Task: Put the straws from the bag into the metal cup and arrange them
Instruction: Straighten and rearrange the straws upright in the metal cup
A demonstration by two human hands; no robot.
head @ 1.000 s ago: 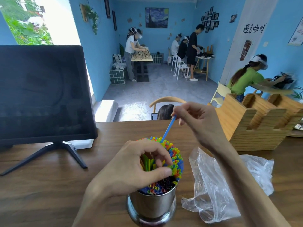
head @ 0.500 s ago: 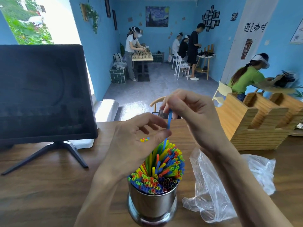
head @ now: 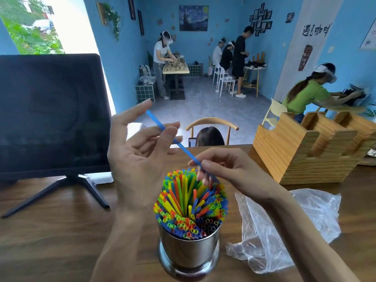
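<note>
Straws (head: 191, 202) in metal cup (head: 189, 253), bag (head: 284, 231) beside, monitor (head: 50, 115) left

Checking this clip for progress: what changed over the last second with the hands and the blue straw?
The blue straw has come fully out of the cup and now slants up to the left, pinched by both hands. The left hand lifted off the bundle of straws and took its upper part; the right hand dropped to hold its lower end above the bundle. Cup, plastic bag, monitor and wooden holder stayed put.

Café: wooden counter (head: 50, 231), straws in metal cup (head: 189, 251), framed wall art (head: 193, 17).
</note>
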